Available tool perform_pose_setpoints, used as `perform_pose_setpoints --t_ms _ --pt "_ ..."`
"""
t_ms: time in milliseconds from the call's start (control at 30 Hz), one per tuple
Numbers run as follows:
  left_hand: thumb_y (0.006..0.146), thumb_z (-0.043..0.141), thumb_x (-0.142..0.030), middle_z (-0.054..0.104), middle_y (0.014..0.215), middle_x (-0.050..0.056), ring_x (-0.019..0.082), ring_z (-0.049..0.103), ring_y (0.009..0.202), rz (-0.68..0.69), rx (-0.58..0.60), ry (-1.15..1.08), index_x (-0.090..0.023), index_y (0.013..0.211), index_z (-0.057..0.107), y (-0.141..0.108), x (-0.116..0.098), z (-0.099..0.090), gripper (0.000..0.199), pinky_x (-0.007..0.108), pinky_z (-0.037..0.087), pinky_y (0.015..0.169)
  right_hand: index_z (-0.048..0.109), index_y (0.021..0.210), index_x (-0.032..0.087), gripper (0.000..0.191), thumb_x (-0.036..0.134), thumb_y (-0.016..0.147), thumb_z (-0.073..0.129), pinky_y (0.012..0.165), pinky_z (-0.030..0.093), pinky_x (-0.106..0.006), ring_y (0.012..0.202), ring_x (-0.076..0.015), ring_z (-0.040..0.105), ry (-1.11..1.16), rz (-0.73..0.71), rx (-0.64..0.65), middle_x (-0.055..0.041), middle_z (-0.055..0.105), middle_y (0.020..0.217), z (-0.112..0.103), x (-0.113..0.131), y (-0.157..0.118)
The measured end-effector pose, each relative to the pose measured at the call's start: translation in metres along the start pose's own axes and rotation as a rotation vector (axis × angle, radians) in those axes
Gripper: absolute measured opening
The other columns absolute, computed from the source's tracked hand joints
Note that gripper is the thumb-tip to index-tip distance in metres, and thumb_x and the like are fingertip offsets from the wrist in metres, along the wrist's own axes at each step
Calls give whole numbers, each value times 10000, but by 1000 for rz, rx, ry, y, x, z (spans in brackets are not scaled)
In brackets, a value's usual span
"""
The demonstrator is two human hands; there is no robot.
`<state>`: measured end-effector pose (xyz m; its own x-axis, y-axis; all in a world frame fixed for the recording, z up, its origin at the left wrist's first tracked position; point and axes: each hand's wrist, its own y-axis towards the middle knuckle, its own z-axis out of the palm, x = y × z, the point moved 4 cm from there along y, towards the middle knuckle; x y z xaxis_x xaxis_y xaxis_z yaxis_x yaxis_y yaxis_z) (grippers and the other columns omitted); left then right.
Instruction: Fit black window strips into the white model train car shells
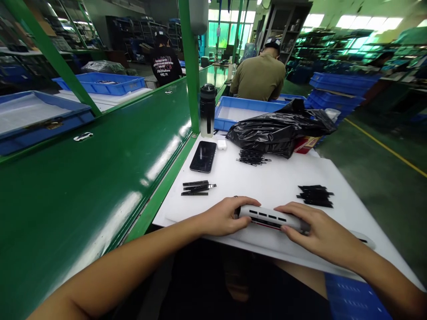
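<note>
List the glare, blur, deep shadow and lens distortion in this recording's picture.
Head view: glare streaks the green surface; the windows are blown out. Head view: the dark clothing loses detail in shadow; the shelving looks smeared; wide-angle stretch grows toward the edges. Head view: left hand, right hand and white piece read fairly clearly.

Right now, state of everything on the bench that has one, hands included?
Left hand: closed on white slotted part's left end
Right hand: closed on its right end
White slotted part: held in both hands
Phone: face up, screen looks dark
Bottle: upright, lid on
Small white case: looks shut
Black bag: crumpled, opening unclear
Left black strips: loose
Right black strips: loosely piled
</note>
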<state>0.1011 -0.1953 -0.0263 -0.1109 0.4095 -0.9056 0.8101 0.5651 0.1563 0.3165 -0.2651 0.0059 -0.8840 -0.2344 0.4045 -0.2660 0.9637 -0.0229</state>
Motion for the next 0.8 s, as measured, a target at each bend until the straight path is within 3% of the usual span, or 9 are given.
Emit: perform_pose_setpoints --t_ms 167,367,600,800 --pt "894 564 -172 638 1298 82 216 620 1111 46 35 10 -203 1321 568 0 -4 1 428 312 478 950 618 1262 260 388 441 925 559 898 554 -375 1075 -245 661 -5 -60 16 -68 676 1226 5 16 8" --pt "833 702 -271 670 1210 85 220 629 1078 54 -36 105 -183 1279 602 -1 -5 7 466 308 475 941 618 1217 254 344 440 938 540 853 558 -371 1028 -237 670 -20 -54 9 -66 682 1183 12 20 8" --pt "852 682 -257 705 1109 58 193 647 995 53 -96 140 -188 1196 660 -3 -8 10 351 279 478 899 563 1319 289 407 450 947 539 909 543 -358 1093 -227 646 -32 -57 38 -47 655 1252 11 17 -1" --pt "824 713 -270 675 1134 70 203 638 1014 59 -123 170 -187 1208 664 -2 -3 12 396 296 487 930 614 1249 268 351 432 949 535 861 558 -343 1030 -221 666 -58 -70 9 -46 685 1179 11 13 -4"
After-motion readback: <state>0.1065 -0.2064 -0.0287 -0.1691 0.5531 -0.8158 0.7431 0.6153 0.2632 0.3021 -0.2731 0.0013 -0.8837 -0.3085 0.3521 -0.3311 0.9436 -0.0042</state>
